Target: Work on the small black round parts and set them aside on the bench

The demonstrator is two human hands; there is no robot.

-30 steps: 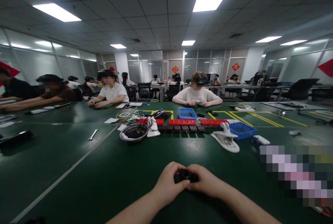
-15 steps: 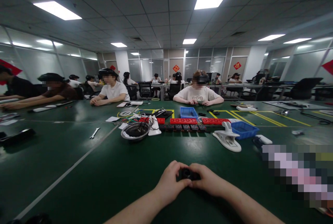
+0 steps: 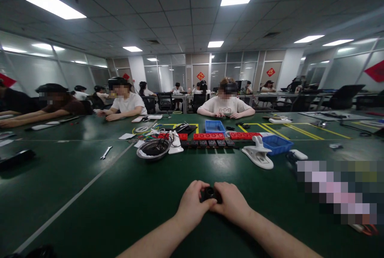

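Note:
A small black object point(image 3: 209, 193) with a round, ring-like top sits between my two hands, low in the middle of the head view. My left hand point(image 3: 194, 203) has its fingers and thumb closed around the object's left side. From the right, my right hand point(image 3: 230, 203) wraps over the other side, its thumb near my left thumb. Both hands are just above or on the green table point(image 3: 144, 214). The lower part of the object is hidden by the fingers.
Ahead lie a metal bowl point(image 3: 153, 149) with black items, a white stand point(image 3: 175, 143), red blocks point(image 3: 209, 136), a white clamp point(image 3: 258, 155) and blue trays point(image 3: 277, 145). A wrench point(image 3: 106, 153) lies left. A person point(image 3: 226, 104) sits opposite.
The view has shifted slightly. My right hand has closed further over the black object, covering more of its right side. At the left across the table, a person in white has raised their hands.

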